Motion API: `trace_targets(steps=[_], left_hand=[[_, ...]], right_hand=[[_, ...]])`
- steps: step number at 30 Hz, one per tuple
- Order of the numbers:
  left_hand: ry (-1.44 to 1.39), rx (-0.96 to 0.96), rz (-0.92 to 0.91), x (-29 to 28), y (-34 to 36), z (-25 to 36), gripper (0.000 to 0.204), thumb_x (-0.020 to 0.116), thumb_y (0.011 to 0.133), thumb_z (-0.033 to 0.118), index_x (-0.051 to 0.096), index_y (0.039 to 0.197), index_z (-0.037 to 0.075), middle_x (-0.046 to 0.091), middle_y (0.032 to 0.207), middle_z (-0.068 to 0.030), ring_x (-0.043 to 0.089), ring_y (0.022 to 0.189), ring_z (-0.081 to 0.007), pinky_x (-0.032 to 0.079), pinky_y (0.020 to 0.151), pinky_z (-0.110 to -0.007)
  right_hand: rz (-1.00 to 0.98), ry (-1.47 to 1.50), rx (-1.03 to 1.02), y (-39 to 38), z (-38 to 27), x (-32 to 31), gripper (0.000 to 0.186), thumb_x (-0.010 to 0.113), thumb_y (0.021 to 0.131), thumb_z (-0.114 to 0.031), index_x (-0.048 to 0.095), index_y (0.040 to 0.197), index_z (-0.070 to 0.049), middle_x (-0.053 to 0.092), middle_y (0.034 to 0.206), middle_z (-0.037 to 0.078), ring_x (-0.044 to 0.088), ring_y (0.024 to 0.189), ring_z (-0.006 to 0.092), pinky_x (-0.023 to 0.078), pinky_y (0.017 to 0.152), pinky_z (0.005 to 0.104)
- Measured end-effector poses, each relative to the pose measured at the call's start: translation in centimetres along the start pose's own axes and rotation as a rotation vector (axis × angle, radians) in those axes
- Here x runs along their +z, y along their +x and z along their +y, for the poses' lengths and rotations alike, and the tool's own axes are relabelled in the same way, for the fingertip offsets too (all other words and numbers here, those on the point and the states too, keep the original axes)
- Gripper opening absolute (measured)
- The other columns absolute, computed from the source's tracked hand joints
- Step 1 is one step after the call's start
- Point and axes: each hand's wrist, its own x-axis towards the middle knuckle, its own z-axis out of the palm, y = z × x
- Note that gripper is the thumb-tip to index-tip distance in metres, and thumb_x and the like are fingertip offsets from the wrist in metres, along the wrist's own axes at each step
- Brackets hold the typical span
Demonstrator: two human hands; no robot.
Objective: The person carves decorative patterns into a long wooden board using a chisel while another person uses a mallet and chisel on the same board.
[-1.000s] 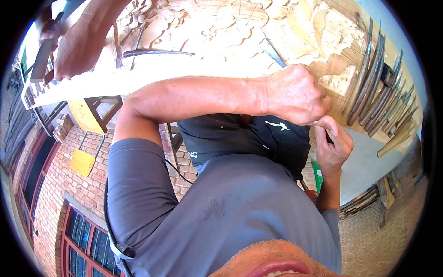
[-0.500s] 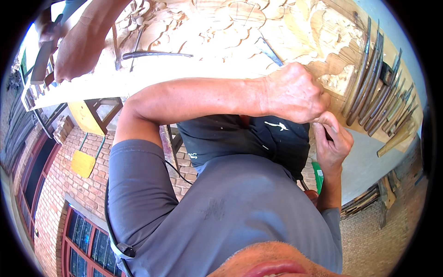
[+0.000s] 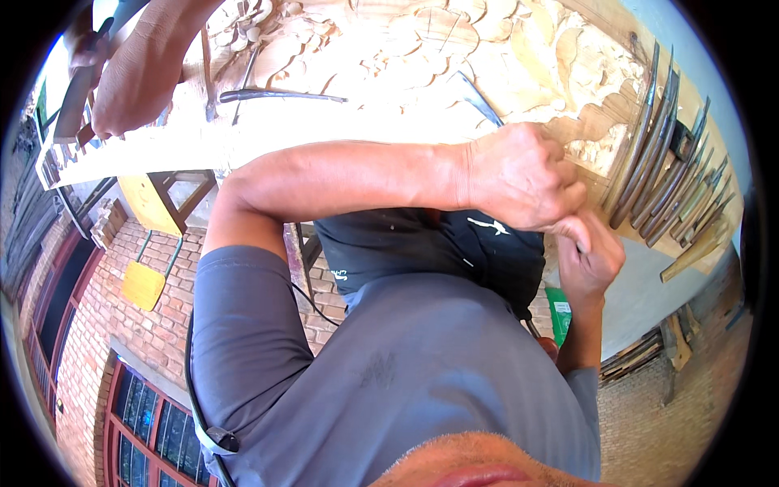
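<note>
My left hand [image 3: 531,174] is closed around a chisel whose pale metal blade [image 3: 479,97] points up and left across the pale carved wooden panel [image 3: 446,32]; its handle is hidden. My right hand [image 3: 592,256] is closed just below, touching the left hand's fingers; whatever is in it is hidden. Beside them on the right lies a row of carving tools [image 3: 653,154] on a board. Another dark chisel [image 3: 284,95] lies on the panel to the left.
At upper left, a co-worker's hand and forearm [image 3: 138,81] are beside a flat wooden or metal tool [image 3: 77,101]. A yellow chair [image 3: 144,284] stands below the bench. Wood pieces [image 3: 677,341] lean at lower right, under the bench. A red-framed window [image 3: 150,414] is at lower left.
Both my hands have shifted slightly down, and my left fingers now overlap the right hand a little more. The bench and tools have shifted slightly in view.
</note>
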Motion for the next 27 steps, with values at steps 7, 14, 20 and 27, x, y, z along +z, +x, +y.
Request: trace_targets(steps=[7, 14, 20, 27], left_hand=[[-0.123, 0.098, -0.016, 0.3, 0.2, -0.2, 0.060, 0.068, 0.101, 0.064, 0.053, 0.073, 0.014, 0.053, 0.068, -0.0023, 0.062, 0.060, -0.0231, 0.053, 0.055, -0.037], [-0.084, 0.012, -0.069, 0.1, 0.6, -0.5, 0.061, 0.069, 0.100, 0.067, 0.056, 0.072, 0.014, 0.057, 0.065, -0.0033, 0.065, 0.059, -0.0255, 0.052, 0.050, -0.040], [-0.036, -0.110, -0.034, 0.2, 0.8, -0.5, 0.061, 0.070, 0.101, 0.065, 0.057, 0.070, 0.014, 0.058, 0.064, -0.0037, 0.064, 0.058, -0.0261, 0.052, 0.048, -0.041], [0.029, 0.029, 0.121, -0.6, 1.0, -0.3, 0.056, 0.071, 0.100, 0.064, 0.057, 0.075, 0.016, 0.055, 0.070, 0.0005, 0.061, 0.062, -0.0199, 0.048, 0.053, -0.035]], right_hand=[[0.058, 0.040, 0.037, -1.1, -1.1, -0.3, 0.030, 0.085, 0.084, 0.007, 0.078, 0.113, 0.003, 0.070, 0.086, 0.014, 0.068, 0.066, 0.0313, 0.052, 0.060, 0.0361], [0.069, 0.078, 0.047, -0.2, -0.4, 0.2, 0.023, 0.083, 0.086, 0.009, 0.077, 0.107, 0.002, 0.068, 0.083, 0.014, 0.066, 0.065, 0.0301, 0.051, 0.061, 0.0354], [0.012, 0.127, 0.052, 1.2, -0.8, -0.5, 0.013, 0.078, 0.093, 0.013, 0.073, 0.102, 0.007, 0.073, 0.089, 0.013, 0.070, 0.074, 0.0231, 0.053, 0.066, 0.0332], [-0.038, 0.021, -0.032, 1.4, -0.5, -1.4, 0.021, 0.084, 0.088, 0.008, 0.078, 0.109, 0.007, 0.077, 0.094, 0.016, 0.074, 0.077, 0.0280, 0.056, 0.070, 0.0335]])
